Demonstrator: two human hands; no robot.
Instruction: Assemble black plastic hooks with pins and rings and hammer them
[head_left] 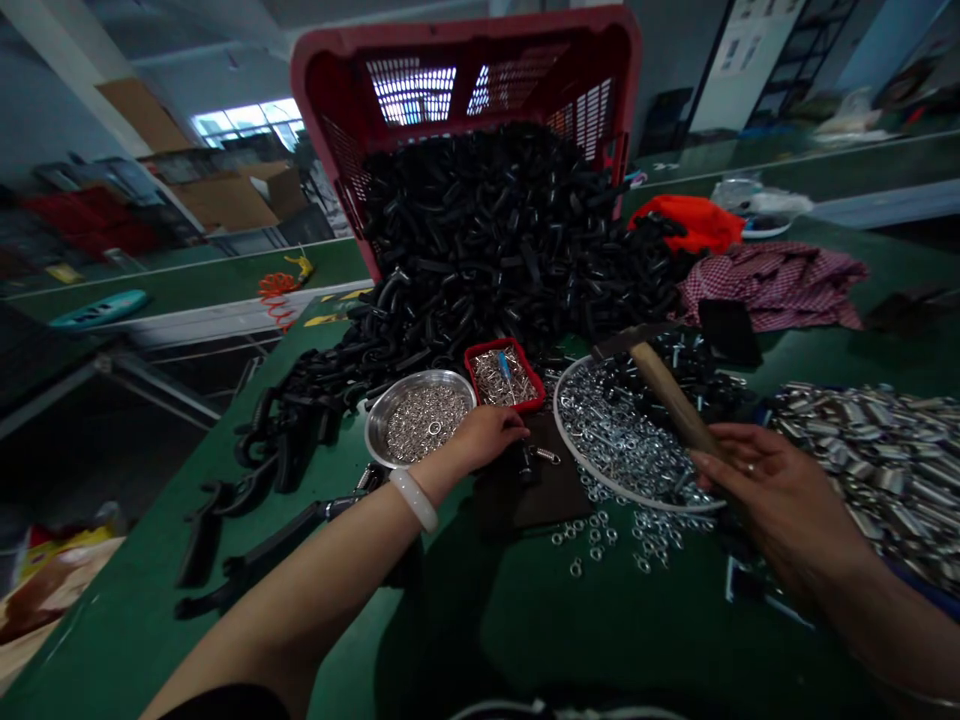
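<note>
My right hand [776, 490] is wrapped round the wooden handle of a hammer [671, 395], its head raised over the round tray. My left hand [489, 437], with a white bangle at the wrist, has its fingers pinched together above a dark flat block [534, 500]. Right at those fingertips, a small dark fitting [526, 465] stands on the block, with a little coil spring [546, 455] beside it. What the pinch holds is hidden. Just beyond are a metal bowl [375, 440] of tiny metal parts and a red box [534, 403] of small pins with a blue-handled tool.
A red crate [465, 35] spills black plastic parts [487, 230] across the green table [480, 640]. A round tray [592, 470] holds shiny hardware, with loose nuts [596, 535] in front. Metal sleeves [885, 450] are heaped right; a checkered cloth [780, 280] lies behind.
</note>
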